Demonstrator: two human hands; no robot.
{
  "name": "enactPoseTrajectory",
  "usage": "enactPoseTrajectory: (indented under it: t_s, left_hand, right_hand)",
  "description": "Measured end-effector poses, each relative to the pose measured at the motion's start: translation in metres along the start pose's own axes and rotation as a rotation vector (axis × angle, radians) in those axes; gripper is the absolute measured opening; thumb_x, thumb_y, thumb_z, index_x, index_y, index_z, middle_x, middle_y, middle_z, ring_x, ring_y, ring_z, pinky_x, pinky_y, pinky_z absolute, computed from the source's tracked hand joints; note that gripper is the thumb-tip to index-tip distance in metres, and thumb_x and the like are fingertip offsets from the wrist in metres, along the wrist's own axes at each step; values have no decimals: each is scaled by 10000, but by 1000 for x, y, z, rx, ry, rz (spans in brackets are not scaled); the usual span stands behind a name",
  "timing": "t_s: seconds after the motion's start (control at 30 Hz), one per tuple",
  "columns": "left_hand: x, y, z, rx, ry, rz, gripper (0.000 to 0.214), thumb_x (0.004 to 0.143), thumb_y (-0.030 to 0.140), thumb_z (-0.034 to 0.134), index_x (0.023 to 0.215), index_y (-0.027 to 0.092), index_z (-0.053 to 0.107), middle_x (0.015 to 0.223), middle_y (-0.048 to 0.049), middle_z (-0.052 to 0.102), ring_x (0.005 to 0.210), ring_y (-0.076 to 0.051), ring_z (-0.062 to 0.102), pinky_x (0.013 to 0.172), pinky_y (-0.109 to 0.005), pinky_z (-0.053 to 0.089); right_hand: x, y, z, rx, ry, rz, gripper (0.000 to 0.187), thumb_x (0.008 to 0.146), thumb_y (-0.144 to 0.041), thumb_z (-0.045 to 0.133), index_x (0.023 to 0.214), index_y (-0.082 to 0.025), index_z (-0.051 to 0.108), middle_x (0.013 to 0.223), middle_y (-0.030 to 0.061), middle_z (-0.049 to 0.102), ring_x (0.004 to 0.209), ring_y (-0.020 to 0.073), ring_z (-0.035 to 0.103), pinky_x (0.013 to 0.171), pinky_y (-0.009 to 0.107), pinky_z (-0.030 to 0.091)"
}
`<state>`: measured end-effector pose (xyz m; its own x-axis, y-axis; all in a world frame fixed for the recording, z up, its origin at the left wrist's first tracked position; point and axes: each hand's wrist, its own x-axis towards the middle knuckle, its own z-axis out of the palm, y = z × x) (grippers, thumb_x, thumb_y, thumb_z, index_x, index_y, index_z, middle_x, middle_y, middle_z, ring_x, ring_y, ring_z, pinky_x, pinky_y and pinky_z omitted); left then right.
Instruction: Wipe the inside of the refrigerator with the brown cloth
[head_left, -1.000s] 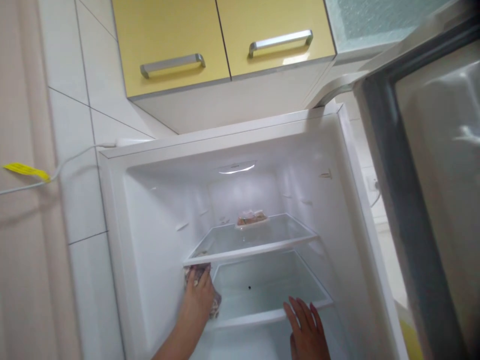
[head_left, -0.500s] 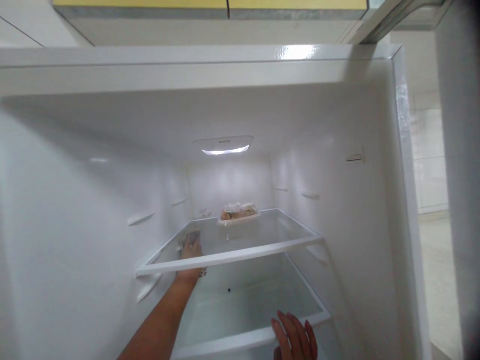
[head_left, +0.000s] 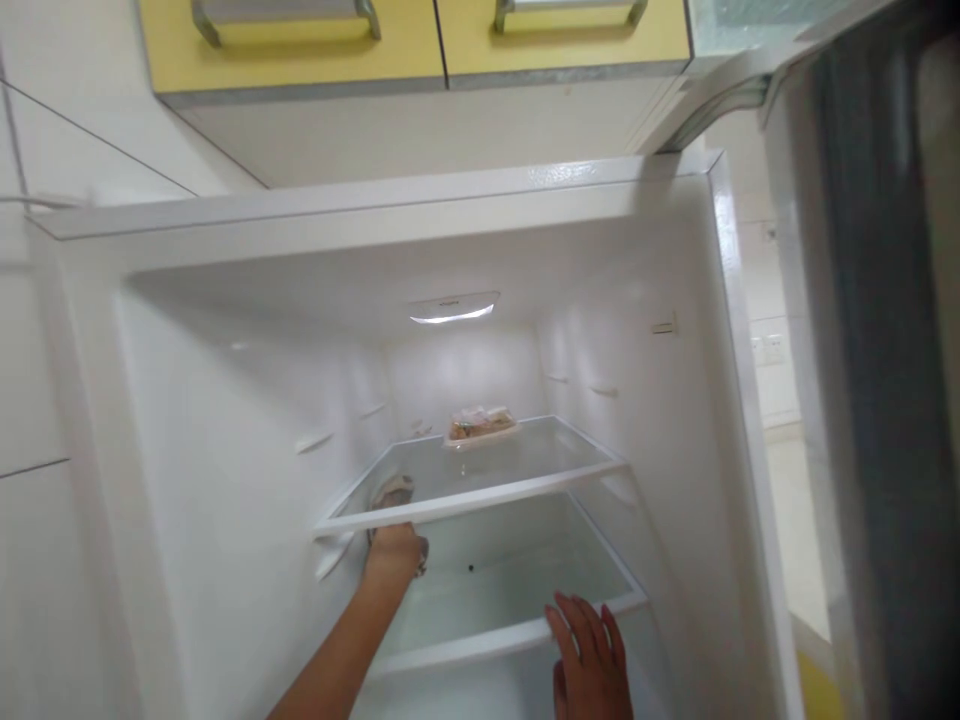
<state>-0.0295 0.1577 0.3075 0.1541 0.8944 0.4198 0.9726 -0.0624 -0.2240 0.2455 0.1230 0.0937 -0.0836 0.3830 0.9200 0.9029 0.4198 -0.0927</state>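
My left hand [head_left: 396, 548] reaches into an open fridge, beneath the front edge of the upper glass shelf [head_left: 487, 500]. It is closed around a grey-and-white cloth [head_left: 394, 490], part of which shows through the glass and part beside the knuckles. The fingertips are hidden. At the lower glass shelf [head_left: 480, 648], my right hand [head_left: 592, 650] rests by the white front rim toward the right, fingers stretched out and holding nothing. A wrapped food tray [head_left: 481, 424] sits at the back of the upper shelf.
A lit lamp [head_left: 452, 308] is in the fridge ceiling. The fridge door [head_left: 862, 380] stands open on the right. Yellow cabinets [head_left: 300, 60] with metal handles hang above. Shelf supports [head_left: 313, 443] jut from the side walls. A small dark spot [head_left: 471, 568] shows behind the lower shelf.
My left hand has drawn back toward me with the cloth, from deeper under the upper shelf. My right hand stays by the lower rim. The view has tilted up and shows more of the cabinets.
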Motion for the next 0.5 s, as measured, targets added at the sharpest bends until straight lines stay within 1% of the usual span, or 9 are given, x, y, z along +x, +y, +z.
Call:
enactPoseTrajectory:
  t_s: [0.07, 0.13, 0.17, 0.23, 0.3, 0.4, 0.5]
  left_hand:
    - [-21, 5, -11, 76, -21, 13, 291, 769, 89, 490, 734, 159, 770, 900, -203, 764, 1134, -355, 630, 1026, -593, 401]
    - [-42, 12, -24, 132, -25, 29, 327, 795, 79, 461, 800, 140, 782, 963, -217, 768, 1255, -351, 577, 1128, -598, 318]
    - [-53, 15, -31, 148, -25, 32, 337, 806, 82, 451, 836, 132, 783, 984, -217, 768, 1283, -345, 561, 1165, -596, 276]
    - [-74, 21, -43, 160, -18, 25, 354, 823, 89, 433, 910, 122, 775, 1026, -203, 767, 1267, -330, 578, 1199, -583, 246]
    - [-95, 26, -52, 156, -10, 6, 387, 834, 85, 406, 987, 141, 757, 1063, -165, 767, 1233, -306, 605, 1202, -570, 260]
    - [-125, 35, -56, 56, 22, -62, 414, 828, 92, 431, 1111, 198, 715, 1119, -103, 760, 1200, -272, 627, 1190, -558, 283]
    - [-153, 49, -47, -143, 110, -193, 446, 837, 128, 487, 1235, 233, 657, 1216, -74, 737, 1208, -239, 625, 1188, -523, 283]
  right_hand:
    - [2, -1, -5, 10, -29, -8, 974, 711, 41, 486, 1566, -337, 212, 1350, 12, 656, 1287, 241, 542, 1225, 498, 178]
    - [4, -1, -11, 16, -51, -17, 919, 706, 46, 483, 1525, -335, 319, 1373, 5, 638, 1311, 227, 519, 1236, 474, 155]
    - [5, -2, -15, 18, -63, -18, 878, 704, 46, 482, 1492, -329, 381, 1383, 2, 630, 1322, 223, 507, 1239, 469, 145]
    - [9, -4, -23, 18, -81, -16, 797, 698, 48, 475, 1411, -308, 487, 1393, 1, 621, 1329, 219, 498, 1243, 462, 131]
    - [14, -8, -32, 20, -104, -10, 743, 699, 46, 470, 1359, -287, 539, 1396, 2, 618, 1327, 216, 499, 1245, 452, 128]
    - [18, -13, -44, 46, -137, 21, 718, 703, 40, 468, 1345, -270, 557, 1390, 15, 619, 1329, 216, 501, 1243, 447, 156]
    - [22, -18, -49, 92, -161, 75, 682, 708, 37, 455, 1315, -246, 585, 1369, 46, 625, 1329, 232, 505, 1234, 475, 218]
